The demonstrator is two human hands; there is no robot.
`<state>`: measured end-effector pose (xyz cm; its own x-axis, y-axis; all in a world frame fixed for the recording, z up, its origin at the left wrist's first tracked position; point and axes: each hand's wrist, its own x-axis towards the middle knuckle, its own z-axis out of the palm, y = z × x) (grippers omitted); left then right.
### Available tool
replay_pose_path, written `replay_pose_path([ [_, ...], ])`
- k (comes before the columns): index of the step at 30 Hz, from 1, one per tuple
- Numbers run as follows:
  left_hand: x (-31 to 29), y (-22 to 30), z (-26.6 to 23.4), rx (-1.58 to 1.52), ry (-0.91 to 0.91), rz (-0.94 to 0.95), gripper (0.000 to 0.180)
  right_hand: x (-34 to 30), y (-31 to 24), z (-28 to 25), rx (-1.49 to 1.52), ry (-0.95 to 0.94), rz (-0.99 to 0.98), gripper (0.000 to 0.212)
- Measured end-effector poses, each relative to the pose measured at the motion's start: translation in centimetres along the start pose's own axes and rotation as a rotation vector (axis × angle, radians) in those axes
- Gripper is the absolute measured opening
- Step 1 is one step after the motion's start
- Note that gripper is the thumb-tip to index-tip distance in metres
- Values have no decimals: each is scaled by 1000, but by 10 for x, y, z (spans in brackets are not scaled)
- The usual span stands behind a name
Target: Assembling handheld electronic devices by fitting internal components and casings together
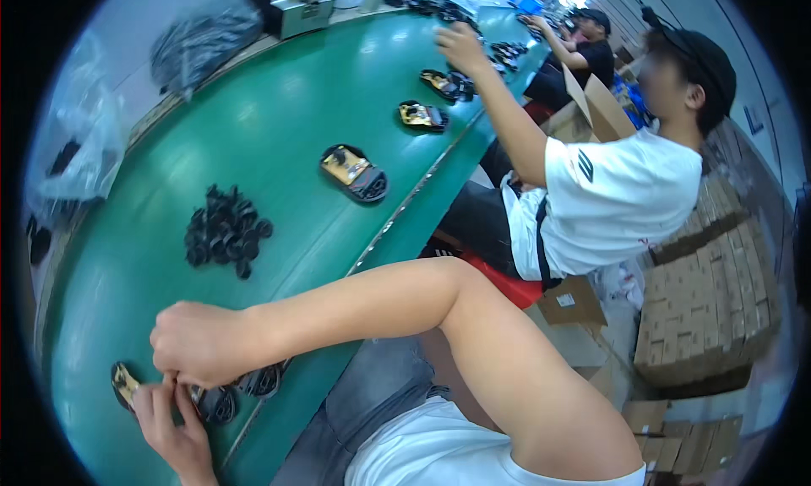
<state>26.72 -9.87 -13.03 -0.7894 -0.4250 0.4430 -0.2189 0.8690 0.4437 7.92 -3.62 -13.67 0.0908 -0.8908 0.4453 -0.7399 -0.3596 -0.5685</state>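
Observation:
My right hand (201, 344) is closed with its fingertips pointing down, over the near left part of the green work surface. Just below it, my left hand (173, 427) has its thumb and fingers bent together, meeting the right fingertips. Whatever they pinch is too small or hidden. Partly covered by the hands lie an opened black housing with a tan inside (125, 383) and a black coiled cable (218, 406). Another black coil (260, 381) shows under my right wrist. Beyond the right hand is a pile of small round black parts (225, 229).
Along the green table (287, 131) lie more opened black housings with tan boards and coiled cables (355, 173). A co-worker (617, 190) sits at my right, one arm raised over the table. Clear plastic bags (80, 123) line the far edge. Stacked cartons (705, 300) stand behind at right.

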Motion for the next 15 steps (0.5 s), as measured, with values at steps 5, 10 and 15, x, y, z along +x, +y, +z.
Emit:
replay_pose_path([
  [5,-5,-1,0,150,7,112,12,-7,-5,10,-24,24,45,9],
  [10,-6,-4,-4,169,-33,35,13,-7,-1,9,22,78,0,8],
  [15,-7,-8,-5,115,-23,26,11,0,0,11,10,54,0,11],
])
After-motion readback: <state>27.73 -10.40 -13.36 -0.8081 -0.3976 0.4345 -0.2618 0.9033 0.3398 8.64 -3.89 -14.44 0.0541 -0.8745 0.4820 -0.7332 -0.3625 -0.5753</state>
